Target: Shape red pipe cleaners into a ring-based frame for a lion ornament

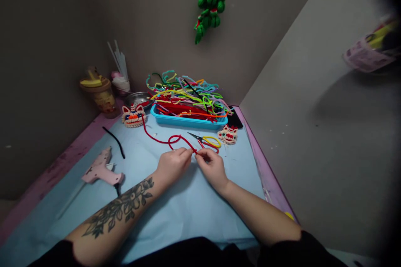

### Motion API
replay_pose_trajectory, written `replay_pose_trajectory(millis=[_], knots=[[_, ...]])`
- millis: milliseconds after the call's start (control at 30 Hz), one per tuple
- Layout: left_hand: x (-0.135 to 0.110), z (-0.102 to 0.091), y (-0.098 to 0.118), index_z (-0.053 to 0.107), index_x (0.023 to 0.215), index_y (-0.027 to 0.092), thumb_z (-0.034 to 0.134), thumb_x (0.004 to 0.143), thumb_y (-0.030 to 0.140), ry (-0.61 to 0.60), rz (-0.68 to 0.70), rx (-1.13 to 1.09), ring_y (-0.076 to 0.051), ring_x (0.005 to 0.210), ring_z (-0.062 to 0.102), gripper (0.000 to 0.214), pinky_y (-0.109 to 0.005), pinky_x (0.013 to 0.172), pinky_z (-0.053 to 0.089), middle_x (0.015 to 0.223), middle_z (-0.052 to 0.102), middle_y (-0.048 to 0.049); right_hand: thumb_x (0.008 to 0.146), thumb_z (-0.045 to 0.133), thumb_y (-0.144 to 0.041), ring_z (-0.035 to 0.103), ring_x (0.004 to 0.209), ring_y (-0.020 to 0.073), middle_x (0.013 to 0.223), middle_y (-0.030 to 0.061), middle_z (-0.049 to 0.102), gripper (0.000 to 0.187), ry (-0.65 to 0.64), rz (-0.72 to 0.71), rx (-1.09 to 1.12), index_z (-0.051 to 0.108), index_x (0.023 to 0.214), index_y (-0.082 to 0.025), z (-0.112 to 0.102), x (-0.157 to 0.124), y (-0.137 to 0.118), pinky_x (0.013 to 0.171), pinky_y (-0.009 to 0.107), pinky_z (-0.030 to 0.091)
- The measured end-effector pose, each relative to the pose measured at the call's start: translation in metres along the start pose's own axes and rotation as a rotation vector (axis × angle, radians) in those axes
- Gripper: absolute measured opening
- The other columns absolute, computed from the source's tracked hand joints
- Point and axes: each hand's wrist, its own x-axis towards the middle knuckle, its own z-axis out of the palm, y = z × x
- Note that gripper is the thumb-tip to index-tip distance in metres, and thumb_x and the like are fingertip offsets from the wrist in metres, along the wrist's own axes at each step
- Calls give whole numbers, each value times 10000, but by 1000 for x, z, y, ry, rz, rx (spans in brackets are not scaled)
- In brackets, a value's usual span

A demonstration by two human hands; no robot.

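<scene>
A long red pipe cleaner (156,139) curls into a loop above my hands, and its far end runs up to the left. My left hand (174,164) pinches it near the middle of the table, fingers closed. Just to the right, my right hand (213,169) grips the same pipe cleaner between thumb and fingertips. The two hands are close together, a small gap between them. Scissors (209,139) with yellow and red handles lie just beyond my right hand. What my lower fingers do is hidden.
A blue tray (188,122) heaped with coloured pipe cleaners stands at the back. Two animal-face pieces (134,116) flank it. At left lie a pink glue gun (102,169) and a black pipe cleaner (115,141). Behind are a metal bowl (139,96) and a brown cup (102,96).
</scene>
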Motion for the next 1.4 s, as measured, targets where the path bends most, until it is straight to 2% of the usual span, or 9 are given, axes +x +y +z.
replay_pose_trajectory(millis=[233,367,467,600,667,767,933,1200,1400], knots=[[1,-2,7,672,911,210,411,940,333,-23,-26,-36,-131,653,597,289,-239,574,384,741,667,-27,745,542,-190,513,616,133,656,-13,552,62,-55,26,-33,539,683,-197,7,1,4,567,245,427],[0,1,10,656,820,198,423,928,292,19,-20,0,-142,677,581,274,-253,596,378,714,646,-30,737,522,-162,476,581,126,601,-30,496,130,-77,-17,-84,480,621,-203,10,0,4,554,244,396],[1,1,8,635,781,191,433,919,255,33,4,48,-156,691,569,253,-265,586,364,701,631,-35,727,529,-144,498,609,131,639,-20,535,89,-108,-27,-93,518,658,-199,9,0,4,567,246,401],[2,-2,4,634,843,192,452,916,237,-31,38,99,-164,729,566,202,-267,594,364,747,635,-43,762,564,-182,550,693,144,807,19,612,84,-112,9,-1,591,840,-193,4,4,1,583,244,433],[2,-2,2,635,860,200,461,915,232,-49,39,102,-163,736,563,185,-267,598,370,757,632,-40,784,578,-209,554,716,145,808,22,611,28,-122,-26,35,597,799,-196,1,6,0,603,245,443],[0,0,0,634,866,201,464,916,238,-52,52,86,-165,741,559,180,-265,591,373,756,621,-42,780,611,-229,539,681,142,709,0,579,110,-119,-47,58,572,681,-199,-2,7,2,603,249,437],[-1,0,0,622,868,190,472,904,179,-57,153,127,-173,723,553,154,-266,567,373,752,615,-41,775,633,-268,529,639,147,633,-4,563,187,-157,-97,70,572,610,-202,-6,10,7,606,272,423],[-1,-5,2,600,883,169,466,885,106,-109,245,141,-178,718,563,149,-268,589,422,763,612,-46,789,582,-241,507,599,129,630,-7,551,170,-235,-76,24,550,628,-198,-9,11,5,555,248,387],[0,-5,-4,620,988,177,503,897,202,-75,215,87,-173,748,595,151,-263,623,443,853,667,-48,829,496,-204,487,655,127,693,-8,512,118,-243,-170,-28,495,712,-197,-14,13,4,611,247,390]])
